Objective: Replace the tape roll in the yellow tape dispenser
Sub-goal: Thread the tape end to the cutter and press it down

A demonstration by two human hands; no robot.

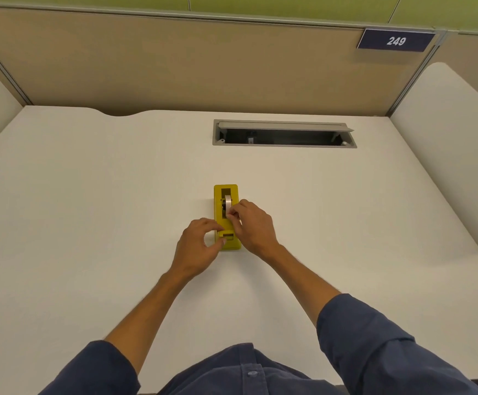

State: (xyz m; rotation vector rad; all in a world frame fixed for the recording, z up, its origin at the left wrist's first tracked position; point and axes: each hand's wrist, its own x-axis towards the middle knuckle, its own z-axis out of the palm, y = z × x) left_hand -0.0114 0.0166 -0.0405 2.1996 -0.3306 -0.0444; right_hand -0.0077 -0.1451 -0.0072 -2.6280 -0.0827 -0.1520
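The yellow tape dispenser [218, 195] lies flat in the middle of the white desk [89, 209], its cutter end towards me. A pale tape roll [228, 202] sits in its open well. My right hand [253, 226] rests against the dispenser's right side, with fingertips pinched at the near edge of the roll, seemingly on the tape's loose end. My left hand [198, 246] holds the dispenser's near left corner, thumb and forefinger against the cutter end. Both hands hide the dispenser's near half in part.
A grey cable tray [285, 134] with its lid raised is set into the desk behind the dispenser. A beige partition [175, 61] with a sign reading 249 stands along the desk's far edge. White side panels stand at the left and right.
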